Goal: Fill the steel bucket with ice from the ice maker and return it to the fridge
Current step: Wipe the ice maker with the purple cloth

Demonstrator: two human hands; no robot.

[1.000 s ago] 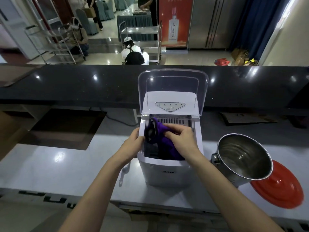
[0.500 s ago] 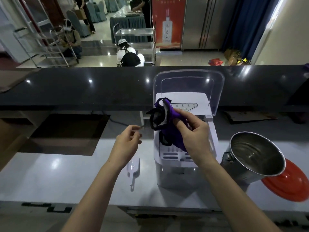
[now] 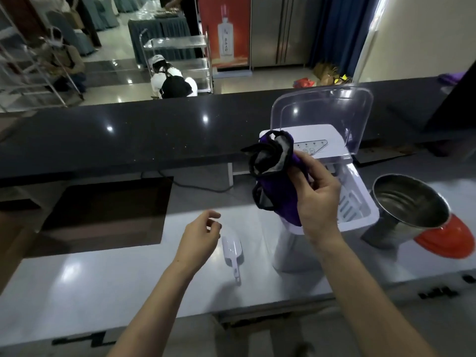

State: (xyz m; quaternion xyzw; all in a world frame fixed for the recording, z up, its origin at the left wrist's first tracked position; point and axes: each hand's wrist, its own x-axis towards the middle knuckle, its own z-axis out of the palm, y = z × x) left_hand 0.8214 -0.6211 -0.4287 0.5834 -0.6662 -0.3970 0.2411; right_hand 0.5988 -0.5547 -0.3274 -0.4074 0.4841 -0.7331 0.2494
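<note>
The right hand (image 3: 318, 199) grips a bunched purple cloth (image 3: 277, 181) above the open ice maker (image 3: 360, 215), the left hand (image 3: 199, 237) hangs loosely curled and empty over the counter (image 3: 103, 279), and trailing cloth could snag the lid or nudge the tilted steel bucket (image 3: 409, 202) at right.

Bare grey worktop (image 3: 108, 287) lies open left of the small white plastic scoop (image 3: 233, 251). Rightward, the white ice maker (image 3: 358, 202) with raised clear lid (image 3: 322, 114) and the tilted steel bucket (image 3: 409, 202) crowd together.

Banquet hall bar: covered chairs (image 3: 64, 32) (draped tables (image 3: 159, 29)).
</note>
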